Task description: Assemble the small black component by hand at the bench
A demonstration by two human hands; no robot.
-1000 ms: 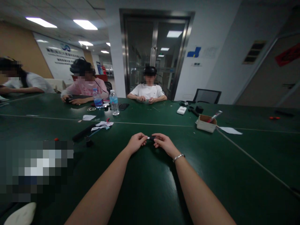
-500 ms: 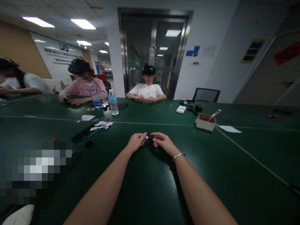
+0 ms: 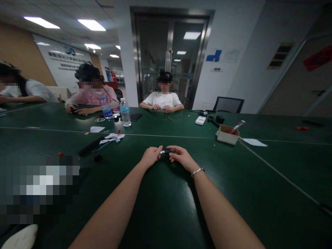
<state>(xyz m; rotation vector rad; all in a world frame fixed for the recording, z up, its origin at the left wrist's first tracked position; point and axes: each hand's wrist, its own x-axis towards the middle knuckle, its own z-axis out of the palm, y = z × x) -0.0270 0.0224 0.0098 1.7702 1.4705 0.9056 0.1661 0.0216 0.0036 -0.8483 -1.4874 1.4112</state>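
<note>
A small dark cylinder with a silver band (image 3: 165,152) spans the gap between my two hands, just above the green table (image 3: 160,204); its exact kind is too small to tell. My left hand (image 3: 151,156) is closed, pinching the silver end between thumb and fingers. On the other side, the fingertips and thumb of my right hand (image 3: 182,158) close on the dark end. A silver bracelet (image 3: 197,172) circles my right wrist. Parts of the cylinder are hidden by my fingers.
Left of my hands lie crumpled papers (image 3: 112,138) and a long black object (image 3: 91,146). Two water bottles (image 3: 125,112) stand farther back. A small cardboard box (image 3: 228,135) sits right, beside white paper (image 3: 255,142). Across the table sits a person in white (image 3: 164,100); others sit left.
</note>
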